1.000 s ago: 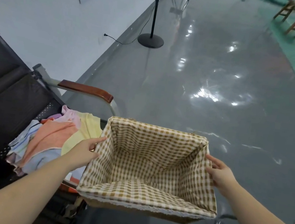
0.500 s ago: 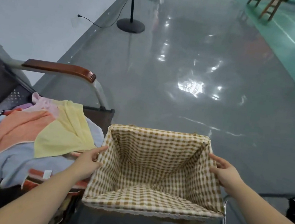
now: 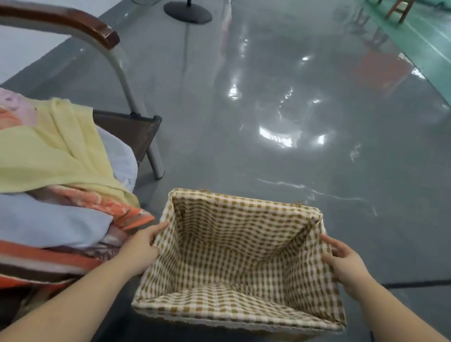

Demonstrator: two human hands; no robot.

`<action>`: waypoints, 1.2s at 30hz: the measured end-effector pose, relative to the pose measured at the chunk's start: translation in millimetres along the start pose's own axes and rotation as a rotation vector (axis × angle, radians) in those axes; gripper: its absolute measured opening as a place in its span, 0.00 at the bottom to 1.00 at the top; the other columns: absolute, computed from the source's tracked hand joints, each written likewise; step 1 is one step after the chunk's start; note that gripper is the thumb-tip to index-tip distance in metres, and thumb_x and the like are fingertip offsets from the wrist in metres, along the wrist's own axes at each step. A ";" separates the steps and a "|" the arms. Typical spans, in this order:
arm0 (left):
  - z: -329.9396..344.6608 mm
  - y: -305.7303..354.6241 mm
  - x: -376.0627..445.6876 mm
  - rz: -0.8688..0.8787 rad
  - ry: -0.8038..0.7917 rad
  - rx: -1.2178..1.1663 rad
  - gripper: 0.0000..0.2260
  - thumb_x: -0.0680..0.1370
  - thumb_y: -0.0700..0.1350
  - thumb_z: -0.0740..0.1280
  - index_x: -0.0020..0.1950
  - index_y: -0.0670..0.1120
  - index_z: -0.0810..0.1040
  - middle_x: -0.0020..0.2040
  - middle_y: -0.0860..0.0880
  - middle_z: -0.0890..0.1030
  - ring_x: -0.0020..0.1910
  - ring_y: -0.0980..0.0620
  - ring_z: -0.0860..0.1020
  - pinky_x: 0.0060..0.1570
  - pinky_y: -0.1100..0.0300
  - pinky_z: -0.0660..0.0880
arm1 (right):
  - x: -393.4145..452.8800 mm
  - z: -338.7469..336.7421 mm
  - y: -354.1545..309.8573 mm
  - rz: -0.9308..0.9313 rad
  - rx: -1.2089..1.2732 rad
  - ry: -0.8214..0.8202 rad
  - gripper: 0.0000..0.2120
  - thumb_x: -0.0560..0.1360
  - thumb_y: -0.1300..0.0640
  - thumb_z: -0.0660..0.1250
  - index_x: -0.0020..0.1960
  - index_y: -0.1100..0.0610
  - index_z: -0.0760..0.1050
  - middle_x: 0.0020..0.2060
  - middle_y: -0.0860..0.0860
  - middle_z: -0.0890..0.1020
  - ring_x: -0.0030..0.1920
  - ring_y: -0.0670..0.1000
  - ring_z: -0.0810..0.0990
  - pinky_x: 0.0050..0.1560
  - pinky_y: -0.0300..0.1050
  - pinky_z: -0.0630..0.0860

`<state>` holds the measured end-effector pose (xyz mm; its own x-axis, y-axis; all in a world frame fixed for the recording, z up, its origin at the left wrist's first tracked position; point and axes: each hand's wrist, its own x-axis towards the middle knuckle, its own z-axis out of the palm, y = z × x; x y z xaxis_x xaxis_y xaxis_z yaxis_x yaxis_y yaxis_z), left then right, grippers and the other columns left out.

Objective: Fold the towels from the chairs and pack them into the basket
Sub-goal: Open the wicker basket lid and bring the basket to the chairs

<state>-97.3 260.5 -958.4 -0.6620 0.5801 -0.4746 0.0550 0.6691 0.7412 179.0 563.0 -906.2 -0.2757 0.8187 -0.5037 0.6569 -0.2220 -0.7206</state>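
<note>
Left hand [image 3: 141,245] and right hand [image 3: 345,263] each grip one checked basket [image 3: 232,316] beside one towel pile [image 3: 36,176].

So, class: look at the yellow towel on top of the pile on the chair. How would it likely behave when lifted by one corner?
The yellow towel is draped in soft folds over the pile, so it would probably hang floppy. It looks thin, so likely light. It overlaps other towels, so it may drag them along.

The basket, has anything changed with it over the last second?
The basket has come lower in view, past the chair and its towels, seemingly toward the floor. The left hand and right hand still grip its side rims; it stays empty.
</note>
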 end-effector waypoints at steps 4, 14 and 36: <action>19.8 -28.0 14.6 0.000 0.033 0.034 0.29 0.76 0.32 0.59 0.73 0.55 0.66 0.55 0.50 0.79 0.42 0.51 0.78 0.46 0.55 0.76 | 27.2 20.9 35.8 -0.014 0.017 -0.022 0.20 0.77 0.70 0.61 0.65 0.53 0.74 0.50 0.56 0.80 0.45 0.55 0.80 0.49 0.55 0.78; 52.7 -54.7 5.0 -0.052 0.055 0.007 0.29 0.77 0.30 0.59 0.74 0.53 0.65 0.71 0.48 0.70 0.65 0.49 0.73 0.46 0.71 0.71 | 46.6 31.3 87.7 -0.003 -0.003 -0.049 0.20 0.76 0.68 0.62 0.64 0.51 0.74 0.56 0.58 0.79 0.43 0.54 0.79 0.36 0.45 0.75; 133.0 68.0 -131.0 0.177 -0.155 0.687 0.21 0.82 0.47 0.58 0.76 0.52 0.61 0.77 0.51 0.58 0.75 0.49 0.58 0.73 0.53 0.58 | -76.6 39.4 83.2 -0.526 -0.877 -0.224 0.34 0.76 0.45 0.64 0.77 0.50 0.54 0.76 0.53 0.57 0.76 0.55 0.55 0.75 0.51 0.56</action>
<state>92.6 291.8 -908.9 -0.4890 0.7316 -0.4750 0.6419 0.6705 0.3719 227.2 461.0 -946.5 -0.7390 0.5641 -0.3684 0.6705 0.6688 -0.3212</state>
